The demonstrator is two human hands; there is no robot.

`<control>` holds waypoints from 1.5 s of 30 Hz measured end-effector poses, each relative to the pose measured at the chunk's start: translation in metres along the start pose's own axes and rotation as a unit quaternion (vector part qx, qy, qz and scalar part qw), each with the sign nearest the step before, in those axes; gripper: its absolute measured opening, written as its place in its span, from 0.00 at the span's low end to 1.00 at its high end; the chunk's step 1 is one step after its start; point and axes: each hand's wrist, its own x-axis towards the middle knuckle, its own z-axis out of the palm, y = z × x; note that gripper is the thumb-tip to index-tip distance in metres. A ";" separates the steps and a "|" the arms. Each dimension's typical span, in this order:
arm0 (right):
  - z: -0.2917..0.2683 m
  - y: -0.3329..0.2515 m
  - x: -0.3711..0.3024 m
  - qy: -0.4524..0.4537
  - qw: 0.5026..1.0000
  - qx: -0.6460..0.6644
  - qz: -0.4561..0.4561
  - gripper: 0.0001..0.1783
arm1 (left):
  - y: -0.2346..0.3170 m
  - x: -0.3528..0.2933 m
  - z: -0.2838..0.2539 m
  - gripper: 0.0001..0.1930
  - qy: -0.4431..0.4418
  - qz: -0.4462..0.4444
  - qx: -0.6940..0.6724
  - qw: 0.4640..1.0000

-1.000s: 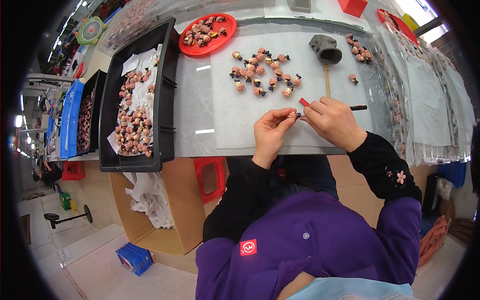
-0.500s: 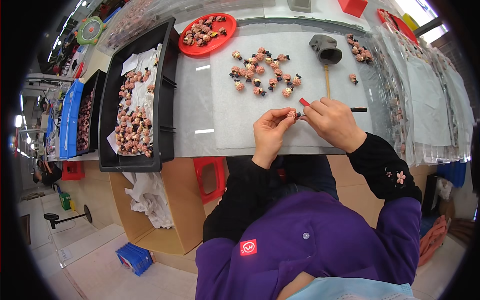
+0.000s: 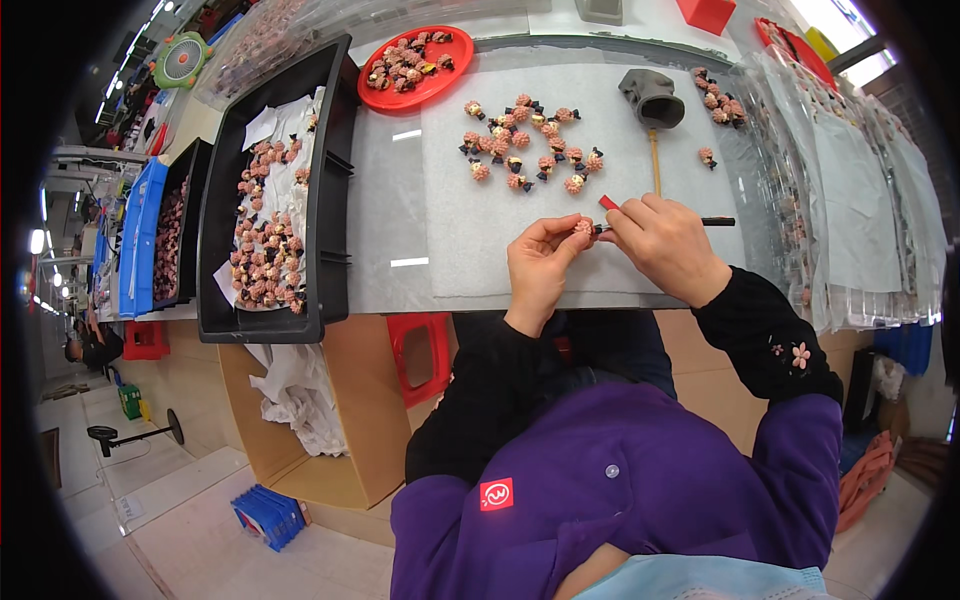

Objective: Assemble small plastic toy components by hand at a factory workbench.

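Between the thumb and fingers of my left hand (image 3: 540,262) is a small figurine (image 3: 584,228) with a bumpy pink top. My right hand (image 3: 660,240) is closed around a thin pen-like tool; its black end (image 3: 718,221) sticks out to the right, and its tip meets the figurine's dark lower part. A small red strip-like piece (image 3: 608,203) shows at the right hand's fingers; whether it belongs to the tool I cannot tell. Just beyond my hands, several similar pink and dark figurines (image 3: 520,140) lie scattered on a white sheet (image 3: 450,220).
At the left stands a black crate (image 3: 335,190) holding many figurines on paper. A red plate (image 3: 420,98) with more sits at the back. A grey pot (image 3: 655,105) with a wooden stick (image 3: 656,165) is beyond my right hand. Plastic-wrapped trays (image 3: 860,200) line the right side.
Both hands stay almost in place. The figurine and the tool have shifted only very slightly.
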 end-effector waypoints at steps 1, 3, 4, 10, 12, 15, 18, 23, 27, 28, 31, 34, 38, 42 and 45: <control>0.000 0.000 0.000 0.004 1.000 0.000 -0.005 0.10 | 0.000 0.000 0.000 0.09 0.001 0.001 -0.005 1.000; 0.001 -0.001 0.001 0.007 1.000 -0.004 -0.005 0.09 | -0.001 0.001 -0.001 0.09 0.001 0.005 -0.002 1.000; 0.001 -0.001 0.001 0.009 1.000 -0.008 -0.005 0.09 | -0.002 0.001 -0.001 0.09 0.000 0.008 0.000 1.000; 0.003 0.000 0.000 0.006 1.000 -0.014 -0.011 0.09 | -0.003 0.003 -0.002 0.08 -0.001 0.000 0.003 1.000; 0.003 0.000 0.000 0.009 1.000 -0.014 -0.012 0.09 | -0.002 0.003 -0.002 0.08 -0.001 -0.002 0.000 1.000; 0.003 0.000 -0.001 0.008 1.000 -0.010 -0.015 0.09 | -0.001 0.002 -0.001 0.08 0.002 -0.007 -0.002 1.000; 0.003 -0.002 -0.001 0.009 1.000 -0.006 -0.012 0.09 | -0.001 0.002 -0.001 0.08 0.004 -0.007 -0.002 1.000; 0.003 -0.002 -0.002 0.021 1.000 -0.011 0.002 0.09 | 0.000 0.002 0.000 0.08 0.006 -0.003 -0.003 1.000; 0.001 -0.003 0.000 0.021 1.000 -0.014 0.010 0.10 | 0.000 0.002 0.000 0.08 0.006 -0.008 0.000 1.000; 0.001 -0.003 0.000 0.018 1.000 -0.018 0.008 0.10 | 0.000 0.001 0.000 0.08 0.007 -0.009 -0.001 1.000; -0.001 -0.002 0.002 0.012 1.000 -0.003 -0.001 0.10 | 0.001 0.001 0.001 0.08 0.016 -0.011 0.003 1.000; 0.000 -0.003 0.001 0.017 1.000 -0.006 -0.001 0.10 | 0.000 0.001 0.000 0.08 0.018 -0.006 0.006 1.000; 0.004 -0.002 -0.001 0.022 1.000 -0.014 -0.003 0.09 | -0.001 0.001 0.000 0.08 0.016 -0.009 0.004 1.000; 0.005 -0.002 -0.001 0.020 1.000 -0.018 -0.007 0.09 | -0.001 0.002 -0.001 0.07 0.014 -0.013 0.006 1.000; 0.005 -0.002 -0.001 0.025 1.000 -0.015 -0.008 0.09 | -0.001 0.002 0.000 0.07 0.015 -0.015 0.005 1.000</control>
